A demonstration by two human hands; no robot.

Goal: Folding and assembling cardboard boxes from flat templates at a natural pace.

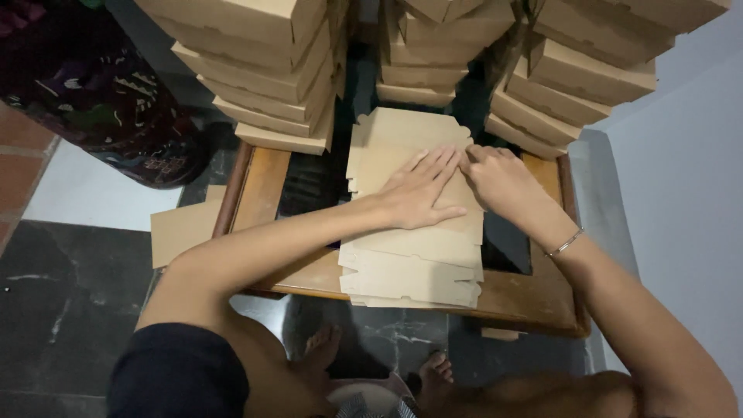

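At the far left, off the table, a dark patterned bag or cloth sits on the floor, and a loose brown cardboard sheet lies just beside the table's left edge. The low wooden table carries three stacks of folded brown boxes along its far edge: the left stack, the middle stack and the right stack. All the boxes are closed, so what they hold cannot be told, and their tops run out of view, so they cannot be counted exactly. In the middle of the table lies a pile of flat, unfolded box blanks, reaching from the far stacks to the near edge; several layers show at its near end, too close together to count. The left hand lies palm down on the top blank, fingers straight and slightly spread, pressing it flat, with the forearm crossing from the near left corner. The right hand rests just beside it at the blank's right edge, fingers curled and bunched on the cardboard fold, fingertips nearly touching the left hand's. A thin bracelet circles the right wrist. Two bare feet show below the near edge.
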